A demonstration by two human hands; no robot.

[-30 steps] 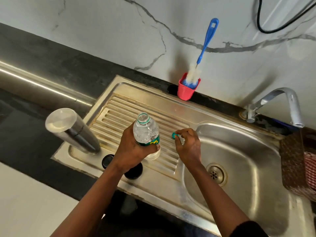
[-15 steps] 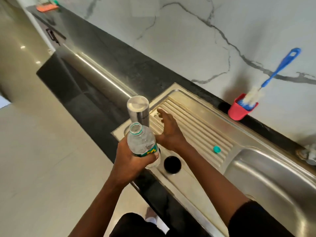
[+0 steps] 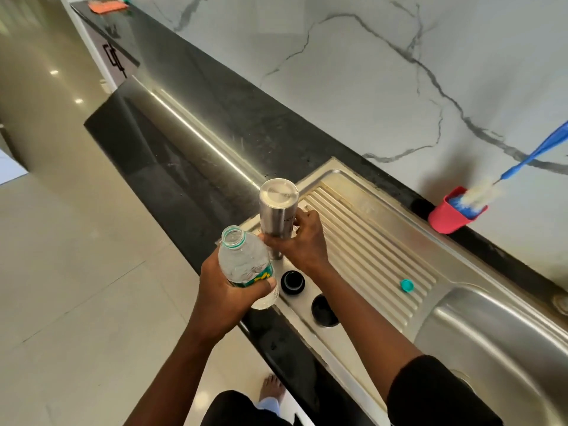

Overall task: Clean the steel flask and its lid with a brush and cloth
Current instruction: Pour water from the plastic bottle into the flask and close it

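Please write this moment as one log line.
left hand: holds open plastic bottle | right hand: grips steel flask | black lid: on drainboard | brush: in red cup

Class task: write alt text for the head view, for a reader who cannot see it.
The right hand grips a steel flask standing on a drainboard, while the left hand holds an open water bottle. A black lid and teal cap lie on the drainboard; a blue brush stands in a red cup.
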